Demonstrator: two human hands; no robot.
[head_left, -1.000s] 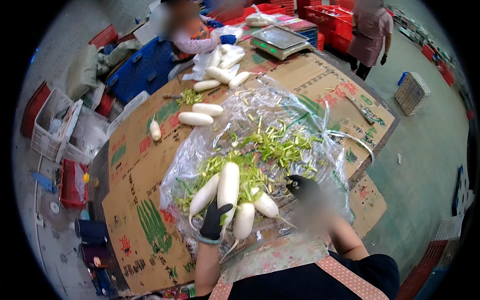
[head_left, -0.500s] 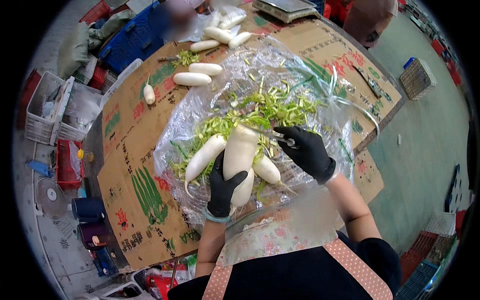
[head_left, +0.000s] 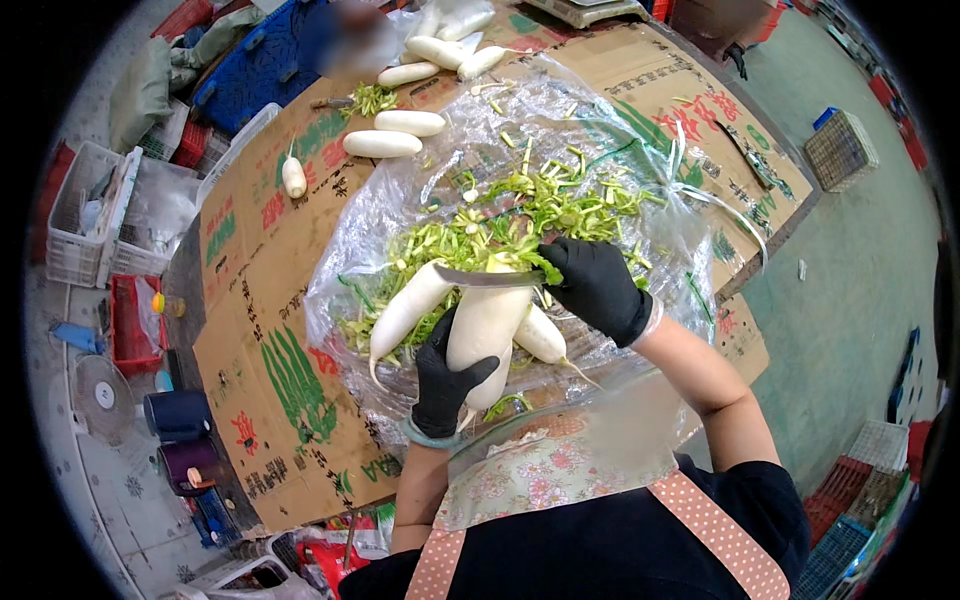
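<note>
My left hand (head_left: 447, 385), in a black glove, is wrapped round the lower side of a thick white radish (head_left: 482, 335), which stands tilted with its green top away from me. My right hand (head_left: 600, 292), also gloved, grips a knife (head_left: 488, 279); the blade lies across the radish just below its leafy top. Another white radish (head_left: 405, 315) rests to the left, and a smaller radish (head_left: 541, 334) with a thin root lies to the right. Chopped green stalks (head_left: 570, 210) are heaped beyond them on a crumpled clear plastic sheet (head_left: 345, 235).
Cardboard (head_left: 235, 350) covers the table. More white radishes (head_left: 385, 143) lie toward the back, near a scale (head_left: 585, 10). A second blade-like tool (head_left: 745, 150) rests at the right. White crates (head_left: 80, 215) and a red basket (head_left: 135, 325) stand on the left; another person is at the far right.
The knife has swung from the far edge of the radish's top to lie across it, blade pointing left. My right hand has shifted slightly left. The left hand keeps its hold.
</note>
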